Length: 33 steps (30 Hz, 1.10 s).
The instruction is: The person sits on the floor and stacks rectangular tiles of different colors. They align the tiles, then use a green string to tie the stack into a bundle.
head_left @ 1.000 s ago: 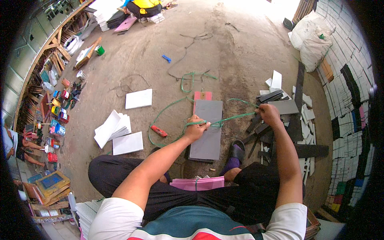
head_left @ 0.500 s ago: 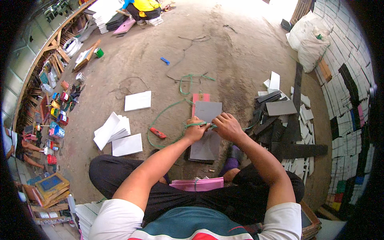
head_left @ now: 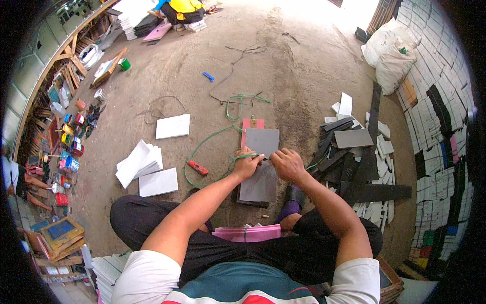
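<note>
Between my feet stands a stack of grey sheets point(head_left: 258, 185), with a pink board point(head_left: 248, 123) showing past its far left edge. A green strap point(head_left: 192, 147) runs across the stack's middle and loops over the floor to the left. My left hand point(head_left: 247, 164) is closed on the strap above the stack. Just beside it, my right hand point(head_left: 287, 164) is closed too, with the strap leading out on its right side. A red utility knife point(head_left: 198, 167) lies on the floor inside the strap's loop. Tied pink sheets point(head_left: 247, 233) rest nearest my body.
White sheets point(head_left: 139, 162) lie in a fanned pile at left, near a single one point(head_left: 172, 126). Black and white offcuts point(head_left: 349, 152) are heaped at right. Paint tins point(head_left: 76, 147) line the left side. White sacks point(head_left: 392, 55) stand far right. Another person point(head_left: 183, 10) crouches far off.
My right hand has turned a little and drawn slightly left and down at the strap. My left hand stays almost in place. The whole view has shifted slightly.
</note>
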{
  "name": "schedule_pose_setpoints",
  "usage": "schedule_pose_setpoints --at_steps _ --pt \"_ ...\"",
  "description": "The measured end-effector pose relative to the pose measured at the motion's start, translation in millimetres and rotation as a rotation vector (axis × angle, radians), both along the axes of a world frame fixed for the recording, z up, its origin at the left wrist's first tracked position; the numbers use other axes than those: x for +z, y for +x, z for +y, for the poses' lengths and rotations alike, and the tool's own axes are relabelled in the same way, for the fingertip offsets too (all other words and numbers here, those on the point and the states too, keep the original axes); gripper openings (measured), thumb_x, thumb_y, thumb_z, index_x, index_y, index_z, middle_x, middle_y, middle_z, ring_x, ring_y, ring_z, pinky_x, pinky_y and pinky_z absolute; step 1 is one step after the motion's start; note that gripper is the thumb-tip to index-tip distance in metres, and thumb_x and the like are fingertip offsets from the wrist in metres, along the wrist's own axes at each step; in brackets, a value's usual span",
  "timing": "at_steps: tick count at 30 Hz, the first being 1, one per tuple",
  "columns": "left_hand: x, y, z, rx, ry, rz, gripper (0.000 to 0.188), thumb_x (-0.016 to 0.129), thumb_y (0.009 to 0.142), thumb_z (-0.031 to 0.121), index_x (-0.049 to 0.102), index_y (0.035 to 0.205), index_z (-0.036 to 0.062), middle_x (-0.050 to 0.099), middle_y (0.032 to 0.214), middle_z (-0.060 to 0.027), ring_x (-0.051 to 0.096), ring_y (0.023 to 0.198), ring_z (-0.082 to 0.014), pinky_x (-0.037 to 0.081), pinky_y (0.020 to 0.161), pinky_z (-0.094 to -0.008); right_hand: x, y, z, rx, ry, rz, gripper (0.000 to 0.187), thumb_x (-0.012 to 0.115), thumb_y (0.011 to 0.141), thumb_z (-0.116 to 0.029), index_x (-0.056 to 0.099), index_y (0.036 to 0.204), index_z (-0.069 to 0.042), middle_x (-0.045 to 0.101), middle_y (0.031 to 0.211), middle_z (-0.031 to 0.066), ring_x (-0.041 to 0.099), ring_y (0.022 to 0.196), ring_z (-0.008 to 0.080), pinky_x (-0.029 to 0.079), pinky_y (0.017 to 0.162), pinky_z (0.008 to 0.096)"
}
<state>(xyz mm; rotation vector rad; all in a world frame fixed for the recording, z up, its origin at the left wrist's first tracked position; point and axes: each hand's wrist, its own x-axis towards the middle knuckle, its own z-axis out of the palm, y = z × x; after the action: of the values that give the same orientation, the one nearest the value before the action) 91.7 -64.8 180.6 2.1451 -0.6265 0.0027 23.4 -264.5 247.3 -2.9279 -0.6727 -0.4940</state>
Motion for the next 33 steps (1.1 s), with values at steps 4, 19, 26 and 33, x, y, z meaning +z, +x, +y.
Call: schedule_pose_setpoints --at_steps 4,19,26,33 --pt "6.1 -0.5 -0.9 -0.032 0.016 0.093 0.036 0.068 0.091 0.039 0.074 0.085 0.0047 0.059 0.094 -0.0163 0.055 0.096 -0.0338 0.042 0.085 -0.0452 -23.6 -16.8 7.6 -0.035 0.143 0.142 0.010 0.067 0.086 -0.018 0.064 0.093 -0.011 0.064 0.084 0.0071 0.068 0.077 0.0290 0.054 0.064 0.0416" --pt "-6.1 -2.2 -4.6 0.038 -0.053 -0.118 0.034 0.070 0.091 0.040 0.073 0.078 0.0084 0.058 0.080 -0.0100 0.053 0.088 -0.0294 0.040 0.078 -0.0436 35.1 4.7 -14.2 -0.361 0.199 -0.279 0.024 0.073 0.083 -0.026 0.067 0.105 -0.016 0.060 0.092 0.0059 0.059 0.092 0.0298 0.051 0.078 0.0412" --pt "-1.4 -3.5 -3.6 0.049 -0.078 0.076 0.035 0.079 0.085 0.042 0.076 0.090 0.0072 0.064 0.097 -0.0132 0.062 0.094 -0.0314 0.048 0.082 -0.0429 -2.0 -16.8 17.2 -0.198 0.120 -0.078 0.035 0.082 0.073 -0.027 0.070 0.101 -0.011 0.059 0.101 0.0103 0.055 0.104 0.0308 0.044 0.088 0.0453" --pt "-1.4 18.8 25.2 -0.019 -0.170 0.065 0.031 0.082 0.084 0.033 0.074 0.095 0.0046 0.068 0.090 -0.0091 0.066 0.082 -0.0232 0.052 0.074 -0.0373 -20.5 -7.0 -4.2 -0.443 0.403 0.029 0.022 0.076 0.081 -0.022 0.071 0.095 -0.007 0.060 0.109 0.0147 0.055 0.106 0.0357 0.045 0.090 0.0472"
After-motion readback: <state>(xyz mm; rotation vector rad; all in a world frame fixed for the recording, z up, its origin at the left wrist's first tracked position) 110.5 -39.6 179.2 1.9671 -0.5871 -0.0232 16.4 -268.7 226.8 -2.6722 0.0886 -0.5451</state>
